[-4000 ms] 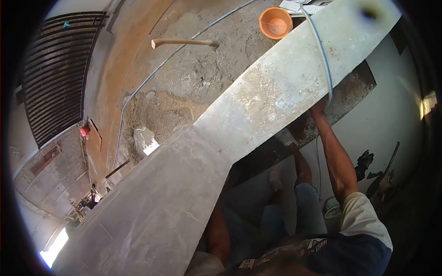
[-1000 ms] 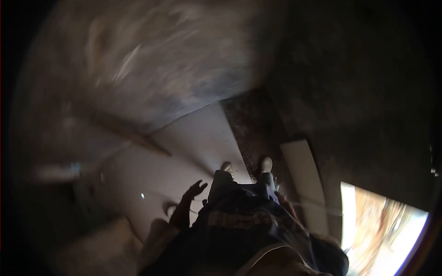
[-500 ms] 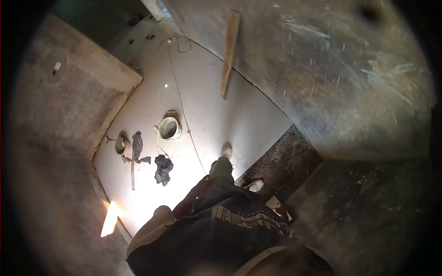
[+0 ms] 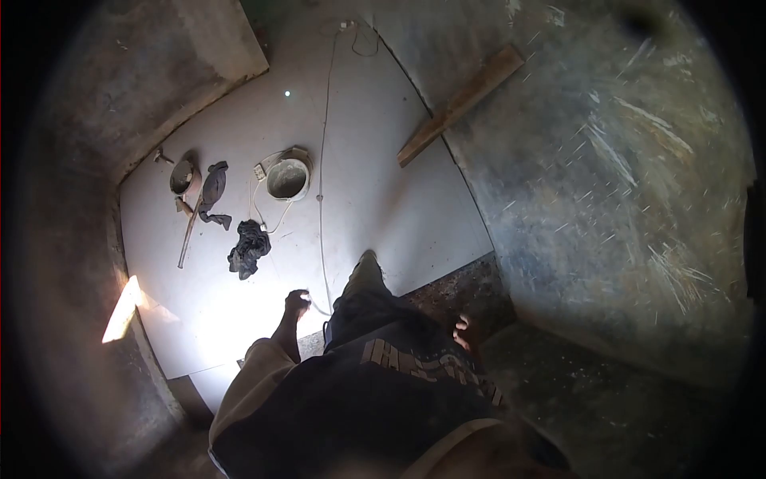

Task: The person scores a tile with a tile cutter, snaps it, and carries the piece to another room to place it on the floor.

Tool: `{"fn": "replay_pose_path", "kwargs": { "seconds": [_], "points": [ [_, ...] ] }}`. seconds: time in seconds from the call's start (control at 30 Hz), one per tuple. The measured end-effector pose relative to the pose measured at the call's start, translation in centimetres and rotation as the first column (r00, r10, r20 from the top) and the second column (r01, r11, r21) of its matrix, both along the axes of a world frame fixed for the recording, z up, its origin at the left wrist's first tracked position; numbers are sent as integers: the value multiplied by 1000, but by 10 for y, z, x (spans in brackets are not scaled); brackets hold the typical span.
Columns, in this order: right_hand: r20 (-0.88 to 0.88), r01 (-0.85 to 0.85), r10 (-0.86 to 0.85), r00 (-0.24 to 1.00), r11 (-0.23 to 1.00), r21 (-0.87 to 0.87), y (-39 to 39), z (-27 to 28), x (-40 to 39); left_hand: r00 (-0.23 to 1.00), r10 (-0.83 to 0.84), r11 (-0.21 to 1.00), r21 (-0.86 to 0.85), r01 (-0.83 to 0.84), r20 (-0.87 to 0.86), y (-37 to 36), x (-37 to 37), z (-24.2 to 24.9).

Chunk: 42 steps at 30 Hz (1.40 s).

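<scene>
We stand on a pale floor (image 4: 239, 311) between rough plastered walls (image 4: 606, 199); our left hand (image 4: 297, 303) closes around a thin cord (image 4: 321, 199), while our right hand's (image 4: 463, 330) grip is unclear.

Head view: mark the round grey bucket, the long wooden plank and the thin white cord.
round grey bucket (image 4: 288, 178), head view, on its inner bottom.
long wooden plank (image 4: 460, 104), head view, mid-length on its flat face.
thin white cord (image 4: 321, 207), head view, on its straight run across the floor.

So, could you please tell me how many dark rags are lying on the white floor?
2: one rag left of the cord, one rag beside the small pan. Others may be hidden in shadow.
</scene>
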State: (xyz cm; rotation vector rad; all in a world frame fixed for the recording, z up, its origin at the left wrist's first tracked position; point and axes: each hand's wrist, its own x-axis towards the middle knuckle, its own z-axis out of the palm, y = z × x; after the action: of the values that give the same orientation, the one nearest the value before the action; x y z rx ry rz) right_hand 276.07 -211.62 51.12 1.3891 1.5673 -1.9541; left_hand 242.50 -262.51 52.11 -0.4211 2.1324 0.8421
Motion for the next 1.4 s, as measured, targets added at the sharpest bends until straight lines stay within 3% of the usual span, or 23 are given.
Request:
{"fn": "replay_pose_path", "kwargs": {
  "seconds": [0.03, 0.1, 0.17, 0.23, 0.3, 0.4, 0.53, 0.63, 0.67, 0.7, 0.77, 0.8, 0.83, 0.87, 0.9, 0.97, 1.0, 1.03, 1.07, 1.13, 1.23, 1.27, 1.4],
  "points": [
    [25, -4, 3, 1000, 1000, 8, -12, 8, -13, 971, 215, 969, 105, -225, 104, 5, -15, 8],
    [59, 17, -19, 998, 999, 29, -37, 52, -73, 935, 318, 906, 240, -348, 155, 23, -52, 25],
    [-48, -360, 471, 881, 732, 579, -41, 40, -108, 929, 329, 866, 338, -367, 167, 48, -86, 37],
    [97, -482, 671, 735, 417, 770, -40, 23, -136, 959, 279, 872, 408, -271, 43, 69, -111, 47],
    [253, -589, 651, 715, 367, 720, -25, 11, -166, 980, 136, 931, 357, -77, -143, 82, -133, 34],
    [183, -493, 546, 818, 499, 712, -21, 63, -236, 966, 76, 941, 338, 12, -246, 95, -152, 31],
    [-7, -339, 382, 924, 829, 446, 12, 26, -281, 960, 85, 952, 306, 1, -267, 84, -161, 13],
    [119, -443, 430, 895, 820, 364, 43, -12, -312, 962, 136, 980, 171, -97, -235, 47, -143, -51],
    [84, -422, 416, 906, 861, 283, 43, 6, -333, 964, 174, 980, 135, -149, -203, 30, -135, -72],
    [5, -491, 582, 813, 681, 543, 61, -45, -329, 970, 242, 961, 139, -239, -3, 20, -142, -63],
    [52, -496, 532, 845, 743, 450, 76, -46, -366, 939, 331, 936, 95, -339, 94, 3, -151, -50],
    [53, -385, 383, 922, 898, 215, 83, -17, -399, 849, 485, 857, 80, -509, 210, 5, -165, -28],
    [181, -527, 496, 849, 779, 339, 93, -25, -426, 809, 586, 792, 173, -585, 52, 9, -170, -16],
    [102, -539, 544, 833, 754, 374, 108, -37, -435, 793, 595, 802, -26, -597, 132, 30, -204, 28],
    [18, -545, 594, 804, 726, 419, 131, -57, -460, 751, 635, 764, -4, -645, 181, 40, -227, 49],
    [197, -715, 689, 697, 649, 259, 169, -99, -526, 660, 713, 658, 100, -747, 237, 80, -289, 114],
    [235, -661, 620, 749, 669, 340, 171, -42, -586, 659, 703, 625, 211, -752, 265, 96, -313, 138],
    [283, -701, 710, 645, 404, 587, 188, -57, -629, 625, 717, 550, 302, -779, 307, 105, -330, 151],
    [165, -584, 765, 622, 313, 749, 204, -53, -676, 587, 743, 518, 278, -809, 322, 104, -332, 139],
    [277, -601, 710, 648, 252, 758, 222, -55, -787, 599, 746, 553, 229, -801, 292, 103, -326, 112],
    [211, -565, 746, 631, 256, 784, 226, -16, -966, 670, 701, 676, 73, -734, 244, 114, -341, 98],
    [154, -535, 740, 654, 309, 787, 201, 68, -1023, 670, 699, 686, 32, -727, 250, 120, -356, 90],
    [70, -569, 778, 624, 391, 723, 184, 75, -1183, 706, 668, 728, -10, -686, 235, 133, -472, 56]
  ]
}}
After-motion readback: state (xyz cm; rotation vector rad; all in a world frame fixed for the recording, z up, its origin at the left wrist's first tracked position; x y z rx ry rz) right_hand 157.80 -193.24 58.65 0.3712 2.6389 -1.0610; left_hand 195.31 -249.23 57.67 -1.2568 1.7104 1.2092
